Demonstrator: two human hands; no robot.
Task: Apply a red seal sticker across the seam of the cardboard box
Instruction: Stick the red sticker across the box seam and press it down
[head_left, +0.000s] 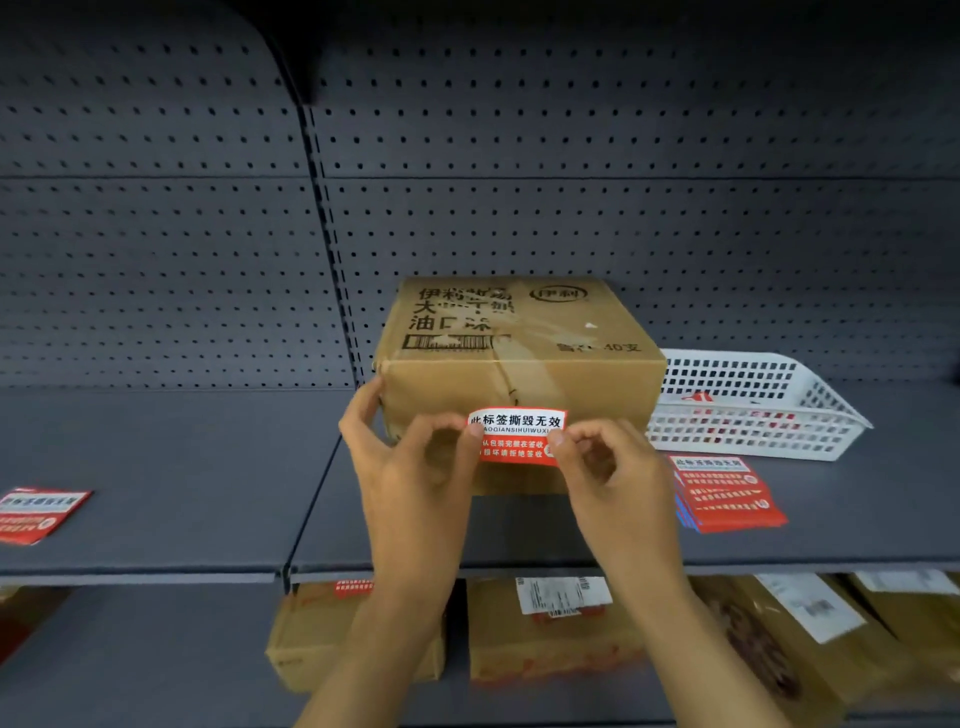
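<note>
The left hand (410, 457) and the right hand (613, 467) were raised side by side in front of the cardboard box (519, 374). Each hand was mostly curled, with thumb and forefinger pinched together on one short end of the red seal sticker (517, 436): the left hand gripped the sticker's left end, the right hand its right end. The remaining fingers of both hands were loosely bent and held nothing.

The sticker was stretched flat between the two pinches, printed side toward the camera, with a white band of black characters on top and a red field of white characters below. It lay over the front face of the box, below the front upper edge. Whether it touched the cardboard could not be determined.

The box stood on the dark grey shelf (156, 467), with black printing and a barcode on its top face. A strip of clear tape (524, 343) ran along the centre seam of the top and down the front face, reaching the sticker's upper edge.

Just beside the box on its right stood a white perforated basket (753, 405). Near the basket's front lay a stack of red sticker sheets (727, 493). A further sheet (36, 514) lay well apart at the left of the shelf. Behind the shelf rose a pegboard back panel (571, 182). Several cardboard boxes (545, 634) sat on the lower level.
</note>
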